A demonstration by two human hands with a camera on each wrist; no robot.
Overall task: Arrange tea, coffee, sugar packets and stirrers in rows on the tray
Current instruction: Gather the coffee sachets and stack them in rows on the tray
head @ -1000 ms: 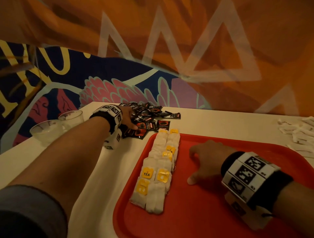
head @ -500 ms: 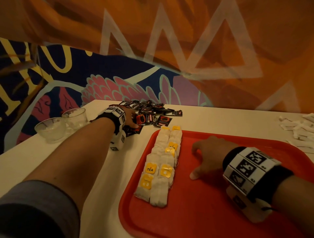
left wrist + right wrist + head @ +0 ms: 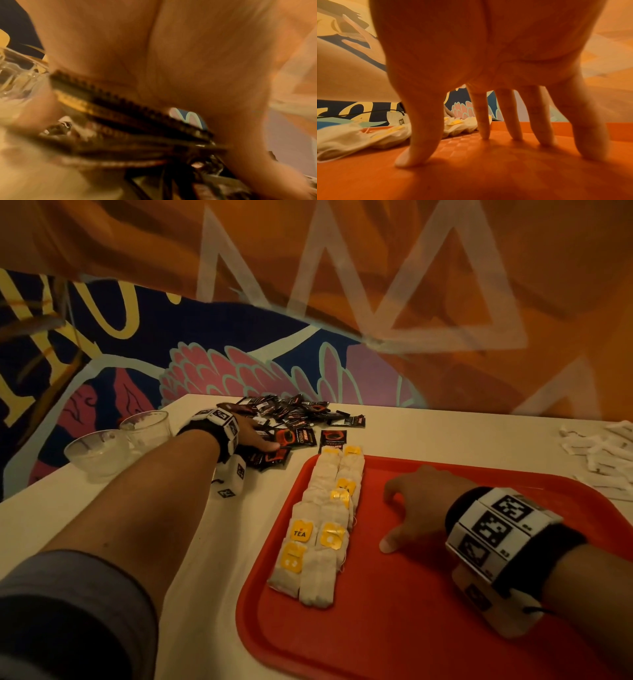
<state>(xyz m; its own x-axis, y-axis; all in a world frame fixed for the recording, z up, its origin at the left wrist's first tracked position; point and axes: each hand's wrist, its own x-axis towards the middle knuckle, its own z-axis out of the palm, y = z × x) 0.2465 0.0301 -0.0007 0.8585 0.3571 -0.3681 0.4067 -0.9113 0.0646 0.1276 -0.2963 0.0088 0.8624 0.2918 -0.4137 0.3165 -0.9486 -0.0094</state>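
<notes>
Left hand (image 3: 251, 433) lies on the coffee packets (image 3: 294, 419) at 11 o'clock of the tray (image 3: 428, 628), grip unclear; right hand (image 3: 418, 508), fingers spread, presses the tray at 3 o'clock of the tea bags (image 3: 325, 529)

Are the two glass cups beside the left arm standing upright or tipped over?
Upright. In the head view both glass cups stand on the white table, rims facing up, left of the left hand.
</notes>
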